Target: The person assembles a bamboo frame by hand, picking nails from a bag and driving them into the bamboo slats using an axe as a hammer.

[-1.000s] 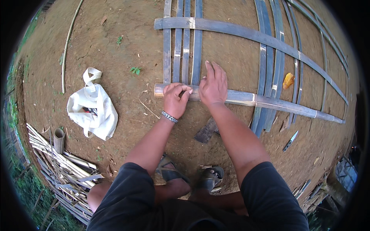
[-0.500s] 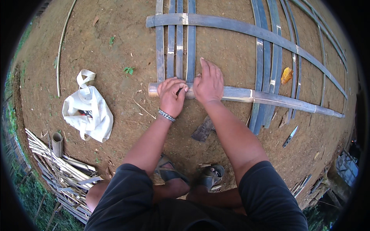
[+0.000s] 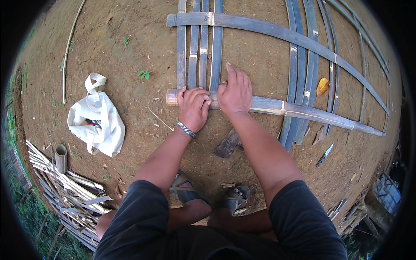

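Observation:
A thick bamboo pole (image 3: 264,104) lies crosswise over the near ends of several split bamboo strips (image 3: 203,52). My left hand (image 3: 193,108), with a chain bracelet at its wrist, rests near the pole's left end, its fingers bent over the top; the undersides of those fingers are hidden. Just to its right, my right hand (image 3: 235,91) presses on the pole with the heel of the palm, fingers stretched out forward and the thumb toward the left hand. Farther off, a flat bamboo slat (image 3: 264,28) crosses the same strips.
A dark flat blade (image 3: 226,145) lies on the soil below my right forearm. A small knife (image 3: 325,155) is to the right. At left are a white bag (image 3: 99,123), a bamboo tube (image 3: 61,158) and a pile of split sticks (image 3: 69,195). A yellow leaf (image 3: 322,86) lies among the strips.
My left hand's fingers have shifted slightly and lie more spread over the pole. The right hand keeps nearly the same place. The whole view has tilted a little.

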A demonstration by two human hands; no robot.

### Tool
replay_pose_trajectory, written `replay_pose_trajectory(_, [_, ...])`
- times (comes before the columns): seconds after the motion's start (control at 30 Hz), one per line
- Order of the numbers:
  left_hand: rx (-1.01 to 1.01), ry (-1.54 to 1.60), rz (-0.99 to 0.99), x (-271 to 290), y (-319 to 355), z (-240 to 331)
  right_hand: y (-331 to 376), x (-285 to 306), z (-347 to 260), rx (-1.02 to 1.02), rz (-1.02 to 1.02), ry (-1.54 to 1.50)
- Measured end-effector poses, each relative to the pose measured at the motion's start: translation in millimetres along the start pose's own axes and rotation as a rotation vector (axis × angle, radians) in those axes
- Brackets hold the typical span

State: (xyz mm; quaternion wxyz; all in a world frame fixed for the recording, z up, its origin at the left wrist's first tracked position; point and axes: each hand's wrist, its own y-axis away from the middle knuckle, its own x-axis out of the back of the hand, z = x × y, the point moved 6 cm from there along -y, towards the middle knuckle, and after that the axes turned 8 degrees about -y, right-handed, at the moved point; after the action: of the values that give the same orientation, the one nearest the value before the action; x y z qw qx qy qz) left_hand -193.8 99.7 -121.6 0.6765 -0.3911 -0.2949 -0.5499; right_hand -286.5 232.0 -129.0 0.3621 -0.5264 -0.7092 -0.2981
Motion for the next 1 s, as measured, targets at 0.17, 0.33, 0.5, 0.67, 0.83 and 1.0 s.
replay_pose_trajectory(0.17, [-0.039, -0.035, 0.008, -2.4, -0.2, 3.8, 0.2, -1.7, 2.2, 0.006, 0.023, 0.001])
replay_pose_trajectory(0.33, [-0.094, -0.061, 0.051, -2.2, 0.7, 7.3, 0.3, -0.8, 0.1, 0.004, 0.023, 0.012])
replay_pose_trajectory(0.5, [-0.086, -0.019, 0.074, -2.1, 1.8, 5.9, -0.2, -1.0, 0.3, -0.013, -0.005, 0.019])
replay_pose_trajectory(0.67, [-0.119, 0.012, 0.083, -0.9, 4.1, 2.7, -0.3, -0.2, 0.0, -0.014, -0.003, -0.003])
replay_pose_trajectory(0.83, [-0.123, -0.018, 0.104, -2.5, 4.9, 3.1, -0.6, -2.0, 0.1, -0.01, -0.002, 0.005])
replay_pose_trajectory(1.0, [-0.133, -0.032, 0.116, -2.7, 4.4, 4.8, -0.6, -1.0, 0.3, -0.013, -0.009, 0.015])
